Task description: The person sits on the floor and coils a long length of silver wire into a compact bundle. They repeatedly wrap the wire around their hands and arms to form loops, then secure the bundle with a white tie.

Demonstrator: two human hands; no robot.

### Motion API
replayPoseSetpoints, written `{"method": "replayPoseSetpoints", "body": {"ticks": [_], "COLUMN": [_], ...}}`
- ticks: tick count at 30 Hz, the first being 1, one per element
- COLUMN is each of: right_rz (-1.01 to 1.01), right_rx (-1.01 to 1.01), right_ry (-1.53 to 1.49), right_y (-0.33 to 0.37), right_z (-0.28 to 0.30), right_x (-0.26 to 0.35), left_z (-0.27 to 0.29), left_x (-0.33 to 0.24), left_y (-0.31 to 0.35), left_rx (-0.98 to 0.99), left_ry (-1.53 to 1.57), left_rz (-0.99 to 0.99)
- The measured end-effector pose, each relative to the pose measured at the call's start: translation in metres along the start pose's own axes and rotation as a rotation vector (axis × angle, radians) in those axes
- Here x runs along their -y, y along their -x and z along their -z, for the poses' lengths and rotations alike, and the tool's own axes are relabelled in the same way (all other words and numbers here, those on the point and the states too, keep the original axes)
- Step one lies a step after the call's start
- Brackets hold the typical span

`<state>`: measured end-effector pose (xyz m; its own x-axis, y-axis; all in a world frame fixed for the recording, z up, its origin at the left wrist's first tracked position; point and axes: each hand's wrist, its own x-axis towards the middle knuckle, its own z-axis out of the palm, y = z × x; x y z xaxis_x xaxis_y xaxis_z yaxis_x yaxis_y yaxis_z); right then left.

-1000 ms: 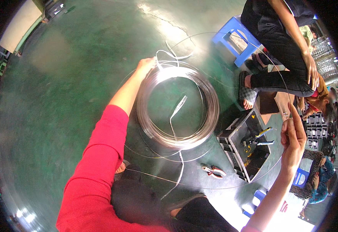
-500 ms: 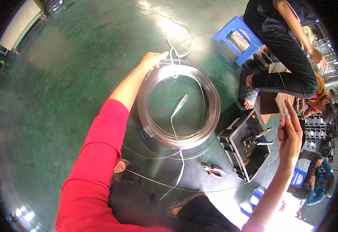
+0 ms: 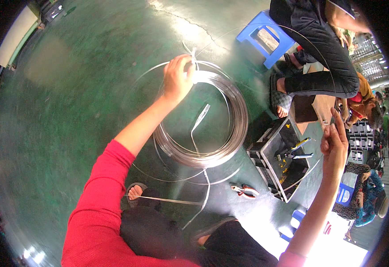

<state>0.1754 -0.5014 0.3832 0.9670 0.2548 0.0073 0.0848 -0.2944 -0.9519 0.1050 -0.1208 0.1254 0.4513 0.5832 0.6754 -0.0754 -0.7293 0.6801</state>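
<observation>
A coil of shiny metal wire (image 3: 240,127) lies on the green floor in front of me, with loose loops around it. White tie strips (image 3: 208,191) are knotted round it at top and bottom. My left hand (image 3: 179,78) is at the coil's far edge, its curled fingers closed at the upper white strip; the exact grip is partly hidden. Out to the right, my right hand (image 3: 335,140) is raised and pinches a length of wire. The wire arcs up from it past the stool and back toward the coil; another stretch runs down past the crate.
A black crate (image 3: 265,167) holding yellow- and blue-handled tools stands right of the coil. Red-and-white-handled pliers (image 3: 245,191) lie on the floor nearby. A person in black trousers (image 3: 319,84) sits by a blue stool (image 3: 265,38); other people are further right. My sandalled foot (image 3: 135,192) is near.
My left hand has moved from the coil's upper left edge to the white strip, its fingers curling there. The right hand stays raised with the wire, whose loops have shifted.
</observation>
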Motion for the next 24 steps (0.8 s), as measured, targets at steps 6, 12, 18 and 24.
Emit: {"method": "replayPoseSetpoints", "body": {"ticks": [6,12,18,24], "right_rz": [-0.171,-0.158,-0.203,-0.221], "right_rx": [0.035,0.102,0.121,0.144], "right_ry": [0.129,0.229,0.214,0.217], "right_y": [-0.014,-0.018,-0.013,-0.019], "right_z": [0.014,0.017,0.019,0.004], "right_x": [-0.033,-0.043,-0.039,-0.044], "left_z": [0.037,0.030,0.022,0.026], "left_x": [0.035,0.060,0.043,-0.053], "left_y": [0.031,0.019,-0.017,0.064], "left_rx": [0.143,0.379,0.107,0.678], "left_ry": [-0.131,-0.400,-0.291,0.183], "left_rz": [0.404,0.813,0.296,-0.224]}}
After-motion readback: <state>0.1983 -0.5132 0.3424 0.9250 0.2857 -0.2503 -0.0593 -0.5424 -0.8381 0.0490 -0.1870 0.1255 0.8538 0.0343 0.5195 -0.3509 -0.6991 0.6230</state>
